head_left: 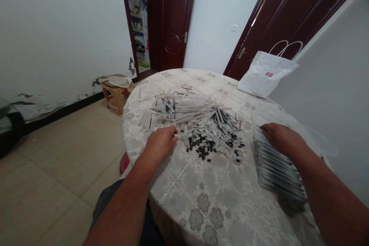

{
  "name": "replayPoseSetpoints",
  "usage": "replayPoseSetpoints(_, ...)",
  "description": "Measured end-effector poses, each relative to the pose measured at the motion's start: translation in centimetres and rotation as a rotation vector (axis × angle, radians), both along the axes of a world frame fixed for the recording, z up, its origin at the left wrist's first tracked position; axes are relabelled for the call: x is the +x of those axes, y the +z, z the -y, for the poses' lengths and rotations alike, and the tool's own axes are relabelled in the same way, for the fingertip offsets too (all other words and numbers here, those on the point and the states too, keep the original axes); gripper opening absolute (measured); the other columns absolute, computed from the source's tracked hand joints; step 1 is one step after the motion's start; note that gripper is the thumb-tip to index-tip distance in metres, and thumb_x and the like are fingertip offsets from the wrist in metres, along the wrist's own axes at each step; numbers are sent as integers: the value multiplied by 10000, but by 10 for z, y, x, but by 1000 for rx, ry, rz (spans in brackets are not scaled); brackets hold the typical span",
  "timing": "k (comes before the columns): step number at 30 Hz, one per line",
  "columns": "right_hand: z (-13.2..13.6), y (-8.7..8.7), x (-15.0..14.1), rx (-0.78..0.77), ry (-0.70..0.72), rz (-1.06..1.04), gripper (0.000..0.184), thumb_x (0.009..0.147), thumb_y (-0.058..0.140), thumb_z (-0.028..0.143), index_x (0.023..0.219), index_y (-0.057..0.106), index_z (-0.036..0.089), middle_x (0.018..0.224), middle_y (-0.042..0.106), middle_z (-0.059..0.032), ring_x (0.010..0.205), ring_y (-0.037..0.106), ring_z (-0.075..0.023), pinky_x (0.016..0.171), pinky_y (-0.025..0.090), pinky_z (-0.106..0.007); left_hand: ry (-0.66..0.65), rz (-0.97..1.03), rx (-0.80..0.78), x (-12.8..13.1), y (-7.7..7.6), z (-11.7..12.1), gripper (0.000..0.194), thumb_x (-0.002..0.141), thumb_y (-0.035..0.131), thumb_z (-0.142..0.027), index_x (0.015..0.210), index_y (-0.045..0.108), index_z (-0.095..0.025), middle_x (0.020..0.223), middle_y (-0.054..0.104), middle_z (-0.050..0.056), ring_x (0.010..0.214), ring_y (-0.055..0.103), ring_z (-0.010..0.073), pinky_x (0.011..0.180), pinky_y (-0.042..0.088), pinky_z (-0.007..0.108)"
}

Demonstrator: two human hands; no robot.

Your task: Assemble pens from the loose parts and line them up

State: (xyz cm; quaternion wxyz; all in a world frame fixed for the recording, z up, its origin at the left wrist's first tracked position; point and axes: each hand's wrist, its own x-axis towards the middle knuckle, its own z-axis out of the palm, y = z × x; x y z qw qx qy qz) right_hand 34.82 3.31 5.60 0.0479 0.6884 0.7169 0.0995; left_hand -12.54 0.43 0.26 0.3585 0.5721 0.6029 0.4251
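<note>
My left hand (163,142) is closed in a pinch at the near left edge of a heap of pen parts. A thin pen refill (174,117) stands up from its fingertips. Long whitish pen barrels (191,109) lie behind it, with dark-tipped refills (223,117) to their right. In front are short white pieces (206,128) and small black plugs (203,152). My right hand (284,136) is at the far end of a row of pens (275,169) laid side by side. Its fingers are pressed together, and what lies between them is hidden.
A patterned cloth (201,188) covers the round table. Clear plastic sheeting (314,134) lies by the right hand. At the back right stands a white paper bag (266,75). A stool (115,92) is on the floor beyond the table's left side.
</note>
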Motion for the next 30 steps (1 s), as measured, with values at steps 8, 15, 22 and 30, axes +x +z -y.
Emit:
replayPoseSetpoints(8, 53, 20, -176, -114, 435, -188, 308, 1038, 442, 294, 1173, 712, 236, 1084, 724, -81, 1004, 674, -206, 870, 473, -285, -185, -834, 42, 21, -2, -1, 171, 903, 587, -234, 1041, 686, -217, 1103, 712, 113, 1031, 668, 282, 838, 470, 350)
replayPoseSetpoints(15, 46, -2, -235, -206, 470, -163, 237, 1020, 505, 254, 1132, 714, 247, 1028, 701, -65, 1021, 663, -200, 854, 438, -259, -225, -882, 66, 17, 2, 4, 172, 929, 523, -224, 1007, 675, -207, 1070, 716, 115, 956, 678, 262, 792, 462, 342)
replayPoseSetpoints(22, 33, -3, -242, -149, 402, -116, 218, 1022, 490, 269, 1042, 702, 221, 1039, 692, -72, 1011, 654, -208, 828, 430, -272, -223, -813, 25, 8, 12, 7, 244, 954, 506, -279, 1077, 701, -202, 1032, 742, 130, 972, 690, 274, 840, 471, 348)
replayPoseSetpoints(30, 18, -10, -266, -46, 438, -188, 252, 1034, 480, 318, 1172, 676, 242, 1081, 695, -66, 1014, 653, -214, 843, 437, -285, -209, -761, 33, 1, 8, 2, 202, 917, 593, -288, 1033, 743, -218, 1043, 761, 110, 1007, 698, 272, 844, 473, 334)
